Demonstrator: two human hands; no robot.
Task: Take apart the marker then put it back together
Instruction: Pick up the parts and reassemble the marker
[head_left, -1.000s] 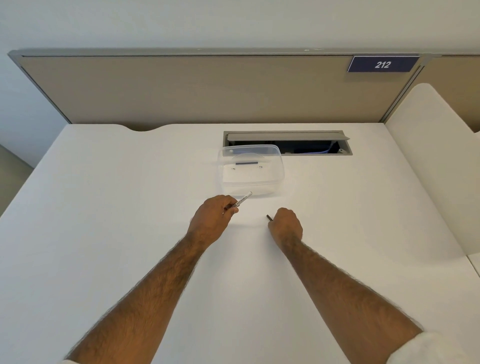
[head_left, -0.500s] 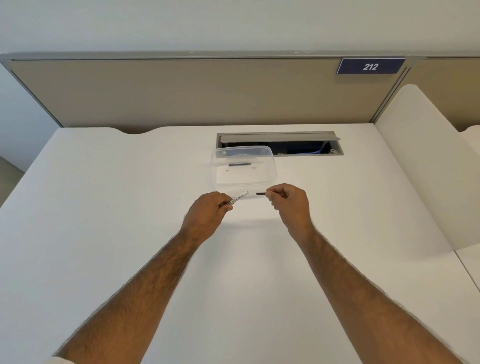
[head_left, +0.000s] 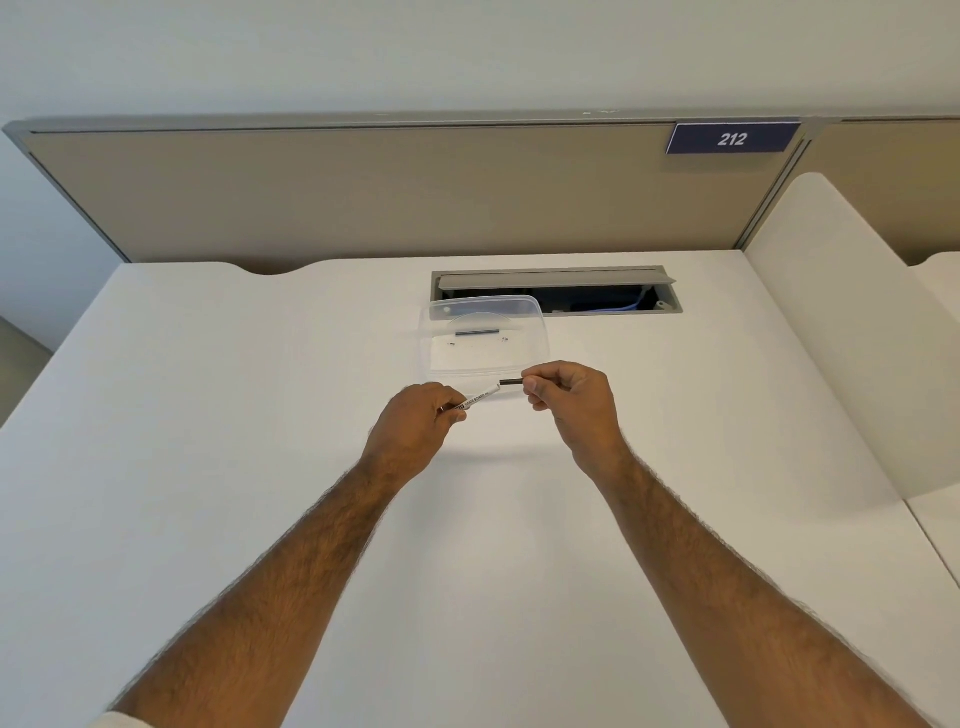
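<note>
My left hand (head_left: 415, 431) grips the white marker barrel (head_left: 478, 399), which points up and to the right; printed text runs along it. My right hand (head_left: 571, 402) pinches a short dark rod-like marker part (head_left: 510, 383) between thumb and forefinger. The rod's free end sits right at the barrel's open end, nearly touching it. Both hands hover above the white desk (head_left: 260, 467), just in front of a clear plastic container (head_left: 485, 338). In that container lie a dark thin marker piece (head_left: 477, 332) and a couple of tiny bits.
Behind the container an open cable hatch (head_left: 556, 291) is set into the desk. A beige partition (head_left: 363, 192) with a "212" sign (head_left: 732, 139) closes off the back. A white side divider (head_left: 841, 312) stands at the right.
My right hand lifted the dark part off the desk and brought it up and left to the barrel's end. My left hand kept hold of the barrel.
</note>
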